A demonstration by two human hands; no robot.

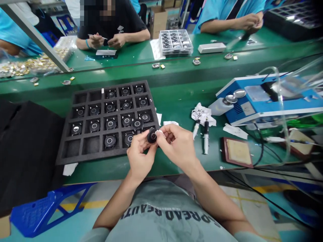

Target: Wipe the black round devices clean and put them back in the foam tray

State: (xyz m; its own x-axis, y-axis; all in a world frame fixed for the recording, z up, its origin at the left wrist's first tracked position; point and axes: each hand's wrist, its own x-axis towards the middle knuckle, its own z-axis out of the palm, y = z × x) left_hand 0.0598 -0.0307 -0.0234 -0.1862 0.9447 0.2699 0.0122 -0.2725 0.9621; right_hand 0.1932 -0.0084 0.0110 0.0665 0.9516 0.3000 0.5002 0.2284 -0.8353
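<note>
The left hand [140, 153] pinches a round black smartwatch body [152, 135] between thumb and fingers, just above the right edge of the foam tray, while the right hand [178, 144], thumb and forefinger pressed together, pinches a small white wad [159, 133] (tissue, most likely) against its side. Holding it by the rim, tipped toward the wearer, probably keeps the sensor face in sight and leaves the edge within the right hand's reach. Beneath and to the left, the black foam tray [71, 148] keeps other watch bodies apart in square pockets, presumably so that they do not rub; one loose watch body [138, 124] lies over the dividers, close to the left fingers and in the way of the pockets below it. Right of the hands, two syringes [206, 139] [196, 129] point their tips at crumpled paper [200, 112], perhaps to catch drips. Beyond stand a metal-topped bottle [219, 106] and a blue-cased machine [272, 104], with a clear tube [280, 90] crowding the worktop's [176, 168] right side near a yellowish sponge [238, 151]
</note>
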